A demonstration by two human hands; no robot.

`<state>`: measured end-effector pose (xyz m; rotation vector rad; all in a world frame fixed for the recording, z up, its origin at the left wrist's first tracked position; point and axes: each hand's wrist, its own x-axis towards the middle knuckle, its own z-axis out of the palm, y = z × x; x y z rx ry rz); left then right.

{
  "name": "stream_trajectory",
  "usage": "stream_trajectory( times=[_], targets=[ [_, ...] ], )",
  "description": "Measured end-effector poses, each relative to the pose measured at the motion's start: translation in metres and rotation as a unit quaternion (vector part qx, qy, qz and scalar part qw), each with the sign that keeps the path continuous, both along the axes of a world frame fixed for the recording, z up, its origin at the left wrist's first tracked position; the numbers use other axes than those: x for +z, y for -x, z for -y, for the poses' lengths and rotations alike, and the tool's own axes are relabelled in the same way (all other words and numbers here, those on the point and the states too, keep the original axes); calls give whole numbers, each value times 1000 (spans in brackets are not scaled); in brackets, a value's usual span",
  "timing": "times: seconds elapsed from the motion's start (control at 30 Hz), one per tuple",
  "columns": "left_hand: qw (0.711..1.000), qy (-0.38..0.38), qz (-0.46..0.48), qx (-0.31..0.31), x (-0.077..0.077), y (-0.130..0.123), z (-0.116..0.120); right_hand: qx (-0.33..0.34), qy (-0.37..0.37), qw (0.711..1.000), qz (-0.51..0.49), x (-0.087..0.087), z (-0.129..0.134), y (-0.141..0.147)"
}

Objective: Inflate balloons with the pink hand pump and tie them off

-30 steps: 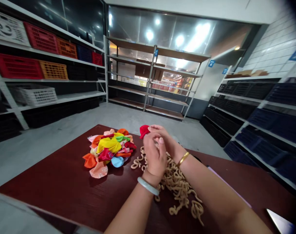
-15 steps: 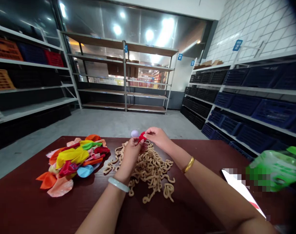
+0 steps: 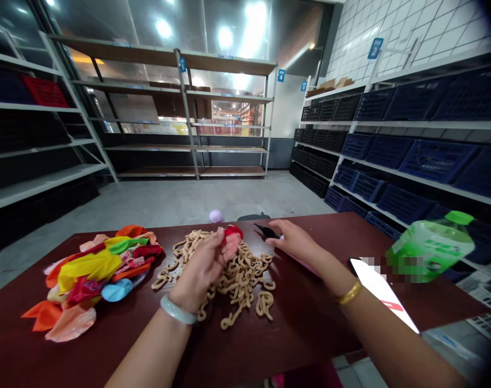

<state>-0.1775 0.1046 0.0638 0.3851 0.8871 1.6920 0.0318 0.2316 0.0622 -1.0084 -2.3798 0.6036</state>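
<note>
My left hand [image 3: 207, 258], with a pale bangle at its wrist, holds a small red piece [image 3: 233, 233] at its fingertips above a pile of tan curled pieces [image 3: 241, 285]. Over to the right, my right hand [image 3: 294, 240], gold bangle at the wrist, has its fingers on a black, pointed tool [image 3: 266, 231] near the table's far edge. A pinkish object lies partly hidden beneath that hand. Just past the far edge shows a pale purple ball [image 3: 215, 216]. On the left lies a heap of colourful limp pieces [image 3: 92, 269].
The dark red table [image 3: 310, 334] bears a white-screened phone-like object [image 3: 385, 296] and a green bottle [image 3: 435, 248] at the right. Beyond stand metal shelves [image 3: 229, 148], with blue crates [image 3: 435, 159] on the right rack.
My right hand has left the red piece and moved right to the black tool. My left hand still holds the red piece. The view has shifted to the right.
</note>
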Motion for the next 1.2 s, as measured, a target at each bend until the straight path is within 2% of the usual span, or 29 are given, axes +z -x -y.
stream_trajectory(
  times=[0.07, 0.13, 0.27, 0.37, 0.5, 0.63, 0.77, 0.93, 1.0, 1.07, 1.13, 1.2],
  targets=[
    [983, -62, 148, 88, 7, 7, 0, -67, -41, 987, 137, -11, -1, -21],
    [954, -92, 247, 143, 11, 15, -2, -94, -51, 968, 225, -24, -2, -34],
    [931, -98, 316, 152, 11, 21, -3, -118, -49, 950, 285, -42, -9, -40],
    [927, -108, 321, 162, 7, 22, -3, -148, -62, 946, 280, -39, -17, -35],
    [925, -138, 312, 170, 6, 31, -2, -143, -153, 957, 201, -16, -13, -8],
    [925, -156, 275, 211, 3, 44, 0, -81, -200, 970, 113, -1, 17, 31],
    [935, -143, 231, 228, 1, 47, 0, -17, -189, 977, 97, -14, 43, 49],
    [945, -92, 204, 237, 4, 41, 2, 13, -186, 977, 105, -32, 42, 44],
    [954, -111, 154, 233, 9, 46, 7, -6, -180, 978, 107, -33, 37, 39],
    [953, -158, 54, 253, 12, 60, 14, -28, -172, 978, 117, -33, 31, 36],
    [922, -181, -92, 331, 12, 82, 23, -36, -164, 977, 129, -33, 28, 35],
    [863, -124, -232, 432, 7, 109, 30, -31, -156, 978, 138, -33, 27, 35]
  ],
)
